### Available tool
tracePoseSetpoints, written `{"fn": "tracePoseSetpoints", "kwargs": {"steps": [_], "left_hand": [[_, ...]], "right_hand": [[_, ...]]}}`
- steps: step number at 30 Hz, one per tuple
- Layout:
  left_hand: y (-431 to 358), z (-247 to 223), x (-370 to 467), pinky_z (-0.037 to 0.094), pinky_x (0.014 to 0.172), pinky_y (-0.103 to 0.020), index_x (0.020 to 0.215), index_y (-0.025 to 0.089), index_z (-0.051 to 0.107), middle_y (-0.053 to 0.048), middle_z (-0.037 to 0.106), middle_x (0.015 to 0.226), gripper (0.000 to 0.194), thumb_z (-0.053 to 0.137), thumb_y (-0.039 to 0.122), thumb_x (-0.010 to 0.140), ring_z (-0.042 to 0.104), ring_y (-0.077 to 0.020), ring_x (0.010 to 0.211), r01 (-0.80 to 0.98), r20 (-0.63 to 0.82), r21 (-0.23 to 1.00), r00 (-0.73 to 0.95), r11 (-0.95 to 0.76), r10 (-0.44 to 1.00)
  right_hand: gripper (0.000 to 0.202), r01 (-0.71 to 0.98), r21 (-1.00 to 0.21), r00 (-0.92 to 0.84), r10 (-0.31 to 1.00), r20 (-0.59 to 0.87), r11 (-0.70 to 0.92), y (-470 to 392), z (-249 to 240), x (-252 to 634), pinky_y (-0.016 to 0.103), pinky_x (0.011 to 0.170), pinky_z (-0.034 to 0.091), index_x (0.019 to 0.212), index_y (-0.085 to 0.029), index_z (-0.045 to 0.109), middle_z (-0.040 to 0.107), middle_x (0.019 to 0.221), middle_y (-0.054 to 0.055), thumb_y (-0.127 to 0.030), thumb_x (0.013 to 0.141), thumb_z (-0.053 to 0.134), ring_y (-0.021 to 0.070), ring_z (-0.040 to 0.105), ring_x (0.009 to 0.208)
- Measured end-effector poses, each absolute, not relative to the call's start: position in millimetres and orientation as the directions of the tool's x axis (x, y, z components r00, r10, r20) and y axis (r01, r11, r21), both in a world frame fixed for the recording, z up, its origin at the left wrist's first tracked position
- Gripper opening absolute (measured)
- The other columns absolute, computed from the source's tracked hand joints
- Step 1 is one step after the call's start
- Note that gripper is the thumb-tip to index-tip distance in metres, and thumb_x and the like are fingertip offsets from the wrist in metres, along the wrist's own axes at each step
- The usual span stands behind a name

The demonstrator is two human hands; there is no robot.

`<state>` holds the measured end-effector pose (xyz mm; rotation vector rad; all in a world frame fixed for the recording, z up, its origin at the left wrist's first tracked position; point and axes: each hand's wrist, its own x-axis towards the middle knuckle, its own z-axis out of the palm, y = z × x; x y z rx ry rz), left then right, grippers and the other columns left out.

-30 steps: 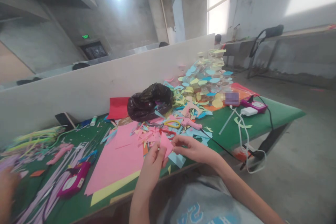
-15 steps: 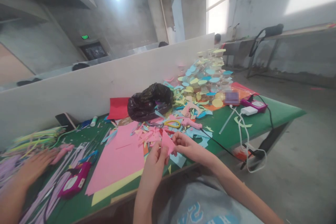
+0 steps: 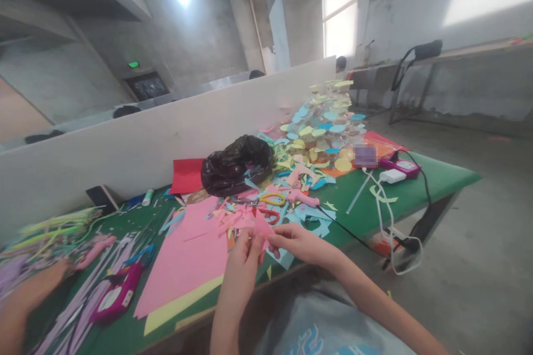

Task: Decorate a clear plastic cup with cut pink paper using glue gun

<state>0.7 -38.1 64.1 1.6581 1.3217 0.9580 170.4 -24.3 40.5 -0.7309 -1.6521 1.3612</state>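
A small pink piece of paper (image 3: 261, 226), pointed at the top and seemingly folded, is held between both hands over the table's front edge. My left hand (image 3: 245, 252) pinches its lower left side. From the right, my right hand (image 3: 293, 241) grips its lower right edge with thumb and fingers. Just behind the paper lie scissors with red handles (image 3: 272, 215) and a pair with yellow handles (image 3: 272, 198), among pink scraps (image 3: 233, 219). A pink glue gun (image 3: 303, 198) rests to the right. Large pink sheets (image 3: 183, 266) lie left of my hands, over a yellow sheet (image 3: 179, 310).
A black plastic bag (image 3: 237, 166) and a stack of cups with coloured paper discs (image 3: 328, 122) stand against the white partition (image 3: 125, 144). At left, a co-worker's hand (image 3: 41, 283) is near paper strips and a magenta device (image 3: 119, 294). Cables (image 3: 391, 222) hang off the right side.
My right hand has shifted slightly left and closer to my left hand on the pink paper. The co-worker's hand has drawn back to the left.
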Motion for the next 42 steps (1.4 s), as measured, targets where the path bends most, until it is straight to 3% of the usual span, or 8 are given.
{"fn": "tracePoseSetpoints", "kwargs": {"steps": [7, 19, 27, 31, 40, 42], "left_hand": [[-35, 61, 1, 0.03, 0.053, -0.026, 0.072, 0.023, 0.045, 0.008, 0.039, 0.054, 0.041, 0.052, 0.062, 0.084, 0.037, -0.0128, 0.051, 0.381, 0.072, 0.915, 0.16, -0.129, 0.984], [-32, 54, -6, 0.027, 0.053, -0.026, 0.085, 0.022, 0.05, 0.009, 0.04, 0.052, 0.034, 0.046, 0.055, 0.091, 0.036, -0.0133, 0.05, 0.414, 0.042, 0.899, 0.248, -0.145, 0.968], [-34, 55, -12, 0.041, 0.061, -0.025, 0.097, 0.02, 0.051, 0.004, 0.057, 0.069, 0.029, 0.056, 0.048, 0.09, 0.051, -0.013, 0.063, 0.26, -0.05, 0.964, 0.389, -0.058, 0.92], [-34, 51, -10, 0.042, 0.054, -0.024, 0.099, 0.02, 0.049, 0.001, 0.063, 0.072, 0.034, 0.059, 0.051, 0.088, 0.054, -0.0122, 0.059, 0.185, -0.083, 0.983, 0.416, 0.006, 0.905], [-34, 41, -21, 0.042, 0.053, -0.023, 0.093, 0.019, 0.051, 0.001, 0.065, 0.065, 0.038, 0.061, 0.055, 0.085, 0.056, -0.0116, 0.056, 0.123, -0.111, 0.991, 0.482, 0.058, 0.869], [-33, 42, -25, 0.044, 0.054, -0.024, 0.092, 0.02, 0.05, 0.0, 0.066, 0.064, 0.041, 0.062, 0.058, 0.083, 0.056, -0.0125, 0.055, 0.135, -0.117, 0.989, 0.446, 0.062, 0.887]], "right_hand": [[0.054, -0.07, -0.982, -0.453, 0.872, 0.187, 0.174, -24, 39, 172, 0.031, 0.076, 0.048, 0.072, -0.02, 0.067, 0.067, 0.062, 0.001, -0.071, 0.085, 0.053, 0.0182, 0.063, 0.064], [0.055, -0.083, -0.989, -0.418, 0.896, 0.148, 0.125, -18, 27, 167, 0.034, 0.08, 0.048, 0.071, -0.02, 0.067, 0.066, 0.059, 0.001, -0.072, 0.082, 0.055, 0.018, 0.063, 0.062], [0.052, -0.063, -0.987, -0.428, 0.889, 0.163, 0.151, -19, 26, 166, 0.03, 0.073, 0.047, 0.071, -0.02, 0.062, 0.065, 0.067, 0.001, -0.069, 0.083, 0.056, 0.0172, 0.059, 0.067], [0.047, -0.098, -0.987, -0.513, 0.843, 0.161, 0.129, -20, 27, 166, 0.029, 0.069, 0.047, 0.072, -0.019, 0.063, 0.066, 0.068, 0.001, -0.064, 0.083, 0.061, 0.0166, 0.06, 0.066], [0.07, -0.136, -0.987, -0.622, 0.769, 0.148, 0.08, -17, 14, 159, 0.034, 0.078, 0.052, 0.062, -0.017, 0.063, 0.066, 0.062, 0.006, -0.072, 0.093, 0.032, 0.0181, 0.065, 0.064], [0.078, -0.028, -0.993, -0.564, 0.818, 0.107, 0.111, -13, 10, 161, 0.035, 0.076, 0.054, 0.068, -0.016, 0.065, 0.066, 0.06, 0.007, -0.073, 0.094, 0.019, 0.0185, 0.066, 0.061]]}}
